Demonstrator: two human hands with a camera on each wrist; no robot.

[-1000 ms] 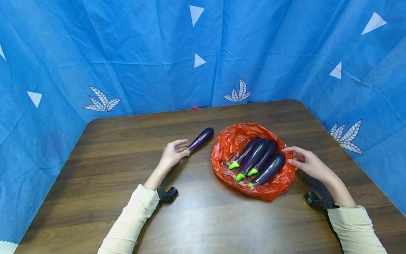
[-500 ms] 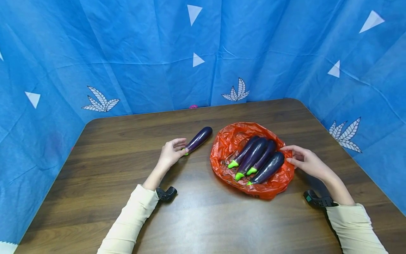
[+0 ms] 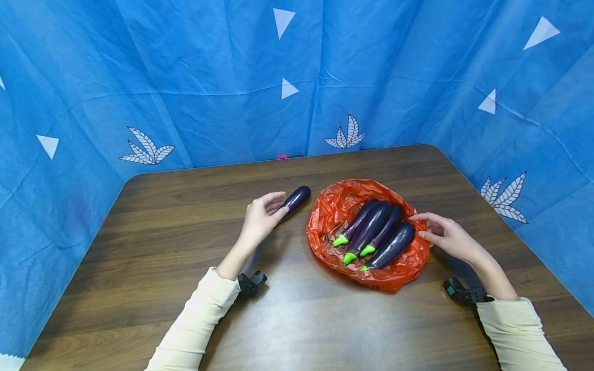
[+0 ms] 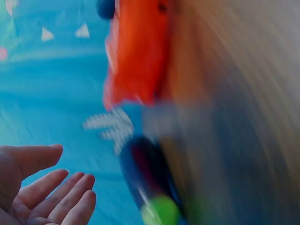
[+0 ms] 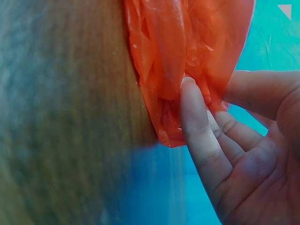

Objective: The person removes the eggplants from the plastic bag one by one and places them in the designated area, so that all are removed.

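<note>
In the head view my left hand (image 3: 263, 217) is raised by a lone eggplant (image 3: 297, 200) on the table and overlaps its lower end. The left wrist view shows that hand's fingers (image 4: 68, 199) extended and apart from the eggplant (image 4: 145, 168), whose green stem end points toward the camera. On the right, a red plastic bag (image 3: 325, 206) stands with its mouth wide and its rim turned down. Several eggplants (image 3: 376, 221) lie inside, green ends toward me. My right hand (image 5: 248, 159) pinches the bag's side (image 5: 161, 61) between thumb and fingers.
Both hands are over a brown wooden table (image 3: 185, 216), with a blue patterned cloth (image 3: 209, 62) hanging behind it and along its sides. Black camera mounts (image 3: 252, 282) sit on both wrists.
My left hand has left the eggplant's green stem end and moved up and to the right over it. That eggplant stays in place. The right hand keeps its hold on the bag.
</note>
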